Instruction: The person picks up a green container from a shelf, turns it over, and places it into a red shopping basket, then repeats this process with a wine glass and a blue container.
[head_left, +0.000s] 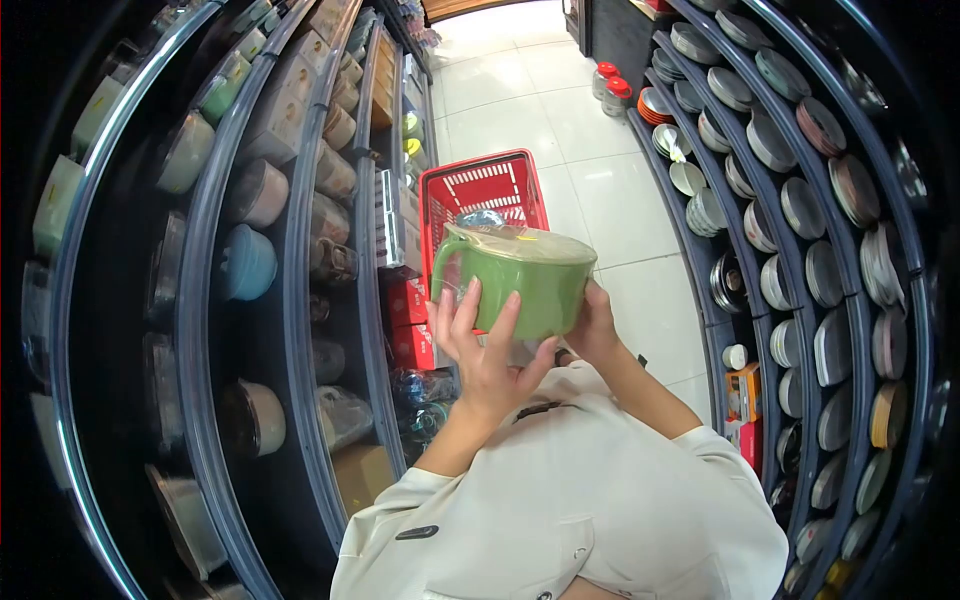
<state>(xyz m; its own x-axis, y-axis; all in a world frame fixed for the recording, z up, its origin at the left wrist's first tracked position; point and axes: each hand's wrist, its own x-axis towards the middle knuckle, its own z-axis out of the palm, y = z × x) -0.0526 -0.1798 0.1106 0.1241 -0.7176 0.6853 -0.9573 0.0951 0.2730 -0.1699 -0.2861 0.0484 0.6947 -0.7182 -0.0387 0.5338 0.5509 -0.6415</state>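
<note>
A green lidded bowl (530, 290) with a side handle is held up in front of my body. Clear plastic wrap seems to cover it, and its lid is pale. My left hand (482, 345) spreads its fingers over the near side, below the handle, and supports the bowl there. On the other side, my right hand (597, 325) grips the bowl near its right wall; some of those fingers are hidden behind it. Beyond the bowl, a red shopping basket (533, 185) stands on the floor with a clear-wrapped item inside, partly covered by the bowl.
Shelves on the left hold lidded pots and a blue container (249, 263). The right-hand shelves carry stacked plates and bowls (770, 140). Two red-lidded jars (616, 97) stand on the tiled floor (635, 230). Red boxes (412, 345) sit low on the left.
</note>
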